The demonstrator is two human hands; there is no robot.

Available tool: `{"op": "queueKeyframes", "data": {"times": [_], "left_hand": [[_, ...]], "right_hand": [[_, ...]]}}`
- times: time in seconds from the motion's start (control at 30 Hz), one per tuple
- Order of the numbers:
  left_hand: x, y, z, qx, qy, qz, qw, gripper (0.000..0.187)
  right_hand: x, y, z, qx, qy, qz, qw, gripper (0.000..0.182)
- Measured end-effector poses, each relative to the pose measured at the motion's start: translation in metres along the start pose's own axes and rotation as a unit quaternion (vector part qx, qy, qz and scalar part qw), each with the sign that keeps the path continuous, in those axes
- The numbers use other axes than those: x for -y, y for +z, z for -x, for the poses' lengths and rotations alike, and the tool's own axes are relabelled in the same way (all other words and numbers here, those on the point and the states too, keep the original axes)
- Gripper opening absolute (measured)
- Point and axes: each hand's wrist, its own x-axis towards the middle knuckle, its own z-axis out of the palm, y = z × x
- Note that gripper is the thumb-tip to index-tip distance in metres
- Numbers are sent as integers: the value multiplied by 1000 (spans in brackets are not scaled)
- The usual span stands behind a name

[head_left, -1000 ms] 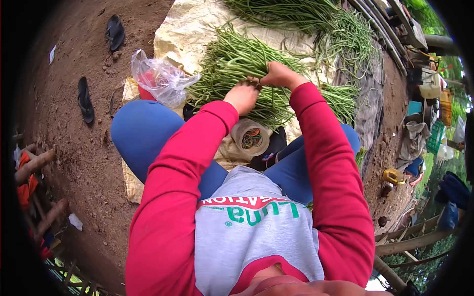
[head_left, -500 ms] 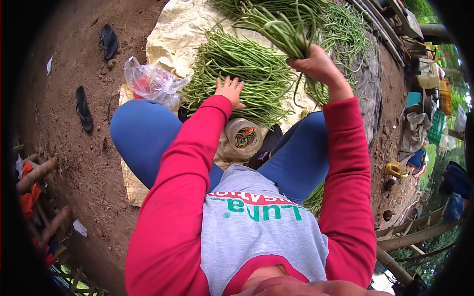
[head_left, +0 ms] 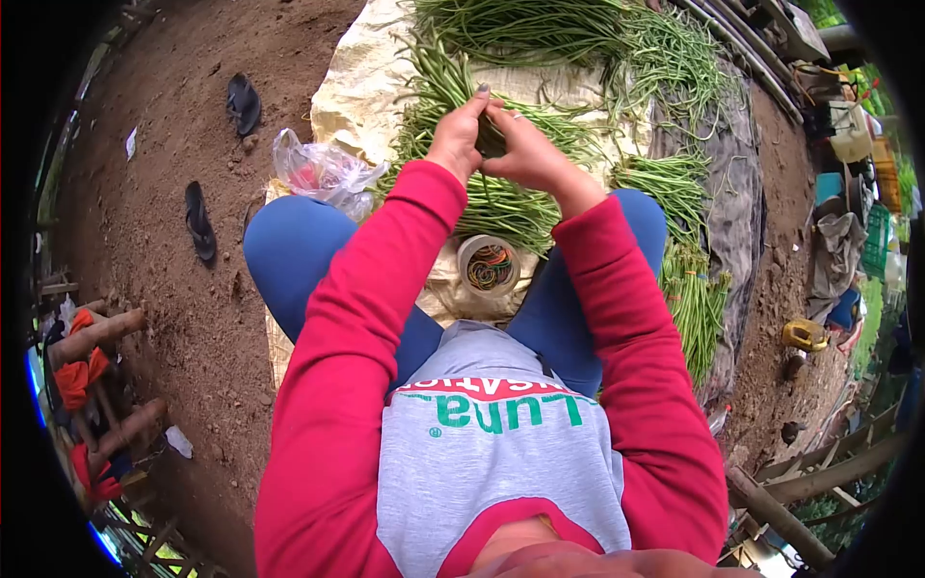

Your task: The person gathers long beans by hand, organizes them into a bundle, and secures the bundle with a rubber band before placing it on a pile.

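Note:
In front of my lap, my left hand (head_left: 457,136) and my right hand (head_left: 532,157) meet around a bunch of long green beans (head_left: 439,82). The fingers of both are closed on it, and its stems point away to the upper left. My hands partly cover the middle of the bunch. Beneath them lies a larger pile of long beans (head_left: 511,207) on a pale sheet (head_left: 356,91). Between my knees stands a round plastic tub (head_left: 464,265) holding coloured rubber bands (head_left: 489,269).
More beans (head_left: 530,29) lie at the far side, with loose ones (head_left: 674,58) and bundles (head_left: 696,308) along the right. A clear plastic bag (head_left: 328,173) sits by my left knee. Two flip-flops (head_left: 199,222) rest on the dirt. A yellow container (head_left: 805,334) is at right.
My right hand has brought the bunch of long beans down and left to my left hand. My left hand has lifted off the pile and closed on the bunch.

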Motion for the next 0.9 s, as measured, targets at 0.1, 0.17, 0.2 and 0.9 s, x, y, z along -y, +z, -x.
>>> {"op": "queueKeyframes", "data": {"times": [0.1,0.17,0.2,0.9], "left_hand": [[-18,-7,0,-12,58,-130,990,18],[-34,-8,14,41,60,-226,971,15],[-45,-2,29,64,24,-268,961,14],[-41,2,27,137,116,-22,983,20]], "right_hand": [[-5,-46,-4,9,141,-342,929,55],[-9,-52,-12,-41,143,-349,925,56],[-8,-52,-14,-20,132,-367,920,58],[26,-4,-41,-119,124,-674,718,24]]}}
